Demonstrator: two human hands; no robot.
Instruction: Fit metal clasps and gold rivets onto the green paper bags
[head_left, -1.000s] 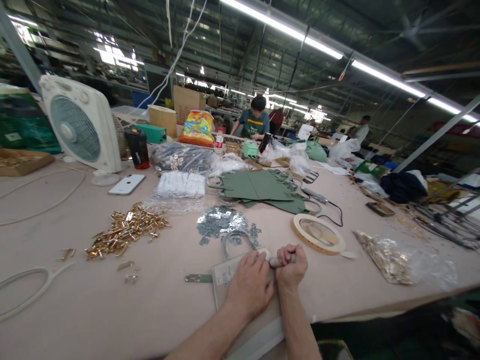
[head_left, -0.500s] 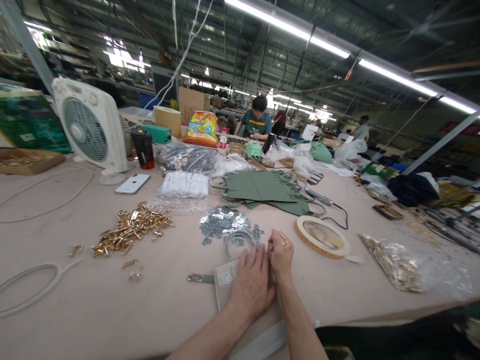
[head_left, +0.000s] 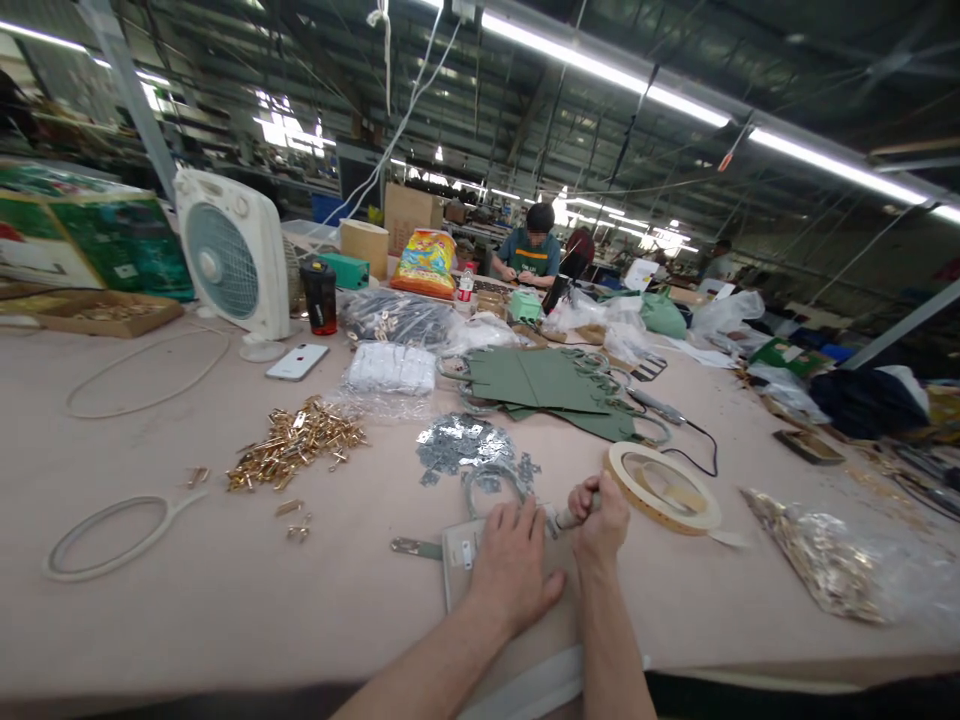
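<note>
My left hand (head_left: 514, 565) lies flat, fingers stretched out, on a pale bag piece (head_left: 456, 570) at the front of the table. A looped handle (head_left: 491, 478) rises from the piece's far edge, and a green strap (head_left: 420, 547) with a metal end sticks out to its left. Closed around a short stick-like tool (head_left: 574, 517), my right hand (head_left: 602, 520) is just right of the left fingertips. The tool's tip points left at the far right corner of the piece; its exact kind is unclear. Beyond the handle lies a pile of flat metal plates (head_left: 465, 440).
Gold-coloured metal fittings (head_left: 296, 445) are heaped at left, near a pale loop strap (head_left: 109, 540). A tape roll (head_left: 660, 487) and a bag of metal parts (head_left: 817, 560) lie at right. Green bag panels (head_left: 540, 380), a phone (head_left: 298, 362) and a fan (head_left: 229, 255) stand farther back.
My right hand has moved a little away from the left hand, bringing the stick-like tool into sight. The left hand stays flat on the piece. The whole view has shifted slightly rightward.
</note>
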